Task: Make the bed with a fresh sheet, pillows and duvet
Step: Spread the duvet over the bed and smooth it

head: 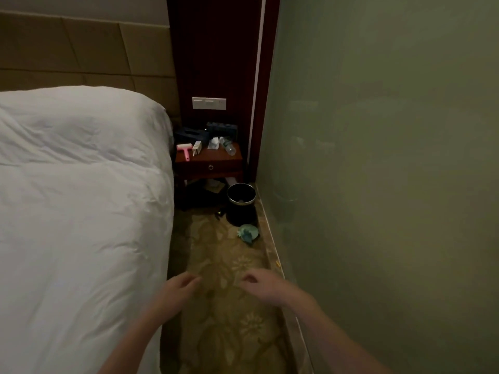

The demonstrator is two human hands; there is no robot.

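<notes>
Both empty hands, left hand (180, 288) and right hand (263, 286), hover beside the white duvet (81, 211).

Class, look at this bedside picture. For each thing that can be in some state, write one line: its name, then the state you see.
Duvet: spread over the bed, wrinkled.
Nightstand drawer: closed.
Water bottle: lying on its side on the nightstand.
Bin: upright on the floor, uncovered.
Green cloth: crumpled on the carpet.
Left hand: loosely curled, holding nothing.
Right hand: loosely curled, holding nothing.
</notes>
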